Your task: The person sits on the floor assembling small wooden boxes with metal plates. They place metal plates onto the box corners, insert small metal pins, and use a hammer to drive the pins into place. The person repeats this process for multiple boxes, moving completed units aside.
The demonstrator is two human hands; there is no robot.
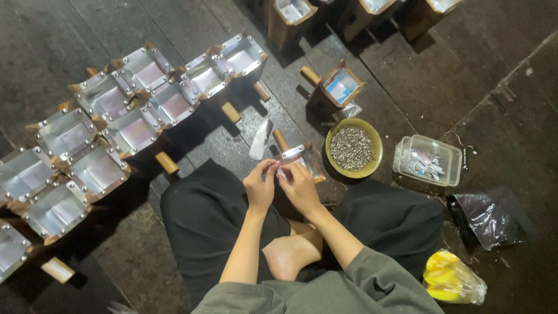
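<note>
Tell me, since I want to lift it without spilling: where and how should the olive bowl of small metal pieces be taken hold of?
Grip the olive bowl by its rim with both hands on opposite sides, coming from above. It sits upright on the floor, heaped with small metal pieces, so a level lift looks safest. The side toward the clear plastic tray looks freest.

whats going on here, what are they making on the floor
A person sits cross-legged on a dark floor, both hands together over a small metal-lined wooden box. The left hand and right hand pinch a small piece at its near edge; what exactly is too small to tell. A bowl of small metal pins and a clear plastic tub sit to the right. A cluster of similar metal-lined boxes lies to the left.
</note>
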